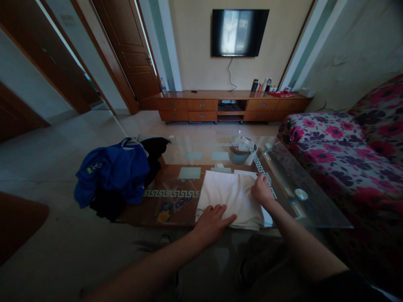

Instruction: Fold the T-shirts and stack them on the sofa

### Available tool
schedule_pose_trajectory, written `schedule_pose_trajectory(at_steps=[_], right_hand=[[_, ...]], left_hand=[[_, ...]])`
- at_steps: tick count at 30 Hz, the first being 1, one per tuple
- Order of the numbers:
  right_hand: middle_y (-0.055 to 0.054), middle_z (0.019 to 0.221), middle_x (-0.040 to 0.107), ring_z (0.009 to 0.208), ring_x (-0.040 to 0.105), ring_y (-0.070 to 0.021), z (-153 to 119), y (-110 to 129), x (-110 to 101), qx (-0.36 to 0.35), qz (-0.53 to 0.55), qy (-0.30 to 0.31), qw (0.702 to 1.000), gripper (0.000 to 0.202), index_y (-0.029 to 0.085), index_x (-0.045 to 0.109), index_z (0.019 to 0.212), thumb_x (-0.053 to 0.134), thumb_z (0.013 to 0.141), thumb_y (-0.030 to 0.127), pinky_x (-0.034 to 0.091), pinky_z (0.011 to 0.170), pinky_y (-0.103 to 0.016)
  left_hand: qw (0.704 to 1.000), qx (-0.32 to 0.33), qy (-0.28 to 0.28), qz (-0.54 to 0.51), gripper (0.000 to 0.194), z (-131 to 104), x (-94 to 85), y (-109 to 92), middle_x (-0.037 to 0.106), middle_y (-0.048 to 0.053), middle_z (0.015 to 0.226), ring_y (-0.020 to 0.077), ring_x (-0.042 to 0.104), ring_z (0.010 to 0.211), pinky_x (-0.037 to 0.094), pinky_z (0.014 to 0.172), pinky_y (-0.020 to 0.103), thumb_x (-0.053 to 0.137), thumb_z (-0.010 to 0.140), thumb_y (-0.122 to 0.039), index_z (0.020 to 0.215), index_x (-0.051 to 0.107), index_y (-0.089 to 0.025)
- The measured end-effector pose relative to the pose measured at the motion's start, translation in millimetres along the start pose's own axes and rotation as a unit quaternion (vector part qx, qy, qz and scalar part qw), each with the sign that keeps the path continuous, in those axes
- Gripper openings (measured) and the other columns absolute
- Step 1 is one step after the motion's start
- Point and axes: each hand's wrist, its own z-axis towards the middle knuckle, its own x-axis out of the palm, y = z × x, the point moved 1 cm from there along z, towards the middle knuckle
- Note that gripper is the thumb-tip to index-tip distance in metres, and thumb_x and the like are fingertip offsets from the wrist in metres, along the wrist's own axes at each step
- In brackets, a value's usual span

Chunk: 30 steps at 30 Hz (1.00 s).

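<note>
Glass table (321,212): white cloth (228,191) under both hands (211,223) (263,191).

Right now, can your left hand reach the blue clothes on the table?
Probably yes: the left hand rests on the folded white cloth, and nothing tall seems to stand between it and the blue garment across the glass table.

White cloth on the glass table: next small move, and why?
I'd probably sweep the left hand lightly across the white cloth to flatten it, with the right hand steadying the right side. Soft creases show on top, the left hand already lies spread over the near edge, and the right hand is at the right edge.
</note>
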Motion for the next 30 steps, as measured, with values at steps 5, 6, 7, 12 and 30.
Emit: schedule_pose_trajectory(at_steps=[5, 6, 7, 12, 30], right_hand=[[-0.012, 0.166, 0.028, 0.152, 0.022, -0.035, -11.1, 25.1, 20.1, -0.162, -0.077, 0.006, 0.984, 0.06, 0.022, 0.036, 0.157, 0.042, 0.1, 0.041, 0.024, 0.121, -0.052], [-0.01, 0.168, 0.025, 0.154, 0.015, -0.0347, -11.1, 25.2, 26.3, -0.171, -0.088, 0.027, 0.981, 0.063, 0.024, 0.035, 0.159, 0.041, 0.101, 0.047, 0.019, 0.122, -0.053], [-0.009, 0.169, 0.022, 0.156, 0.011, -0.0346, -10.2, 23.7, 32.5, -0.168, -0.097, 0.046, 0.98, 0.067, 0.024, 0.032, 0.161, 0.039, 0.101, 0.052, 0.015, 0.123, -0.054], [-0.009, 0.17, 0.019, 0.157, 0.01, -0.0319, -3.6, 10.9, 52.0, -0.142, -0.096, 0.073, 0.983, 0.076, 0.021, 0.023, 0.164, 0.028, 0.101, 0.064, 0.012, 0.124, -0.053], [-0.002, 0.172, 0.004, 0.156, 0.005, -0.0411, -55.8, 38.7, 50.9, -0.222, -0.127, 0.061, 0.965, 0.068, 0.041, 0.025, 0.162, 0.037, 0.099, 0.064, 0.002, 0.118, -0.071]], left_hand=[[1.0, -0.015, 0.015, -0.002, 0.05, 2.9, -2.0, -4.4, 0.049, 0.01, 0.145, 0.0323, 0.05, 0.123, 0.044, 0.097, 0.052, 0.044, 0.102, -0.035, 0.151, 0.04, -0.043], [1.0, -0.013, 0.02, -0.006, 0.051, 3.5, -4.7, -4.3, 0.049, 0.011, 0.144, 0.0332, 0.049, 0.123, 0.045, 0.097, 0.053, 0.047, 0.101, -0.039, 0.151, 0.04, -0.043], [1.0, -0.007, 0.025, -0.013, 0.053, 4.6, -7.9, -3.4, 0.05, 0.011, 0.142, 0.0341, 0.049, 0.123, 0.045, 0.097, 0.053, 0.051, 0.099, -0.045, 0.151, 0.04, -0.043], [0.995, 0.002, -0.001, -0.1, 0.051, 25.0, -23.0, 19.7, 0.057, 0.009, 0.13, 0.0254, 0.056, 0.117, 0.048, 0.099, 0.041, 0.034, 0.103, -0.055, 0.147, 0.048, -0.034], [0.991, -0.103, -0.079, -0.016, 0.066, 19.5, 21.3, 57.1, 0.029, 0.012, 0.167, 0.0296, 0.014, 0.157, 0.014, 0.126, 0.052, 0.036, 0.101, -0.057, 0.156, 0.037, -0.02]])
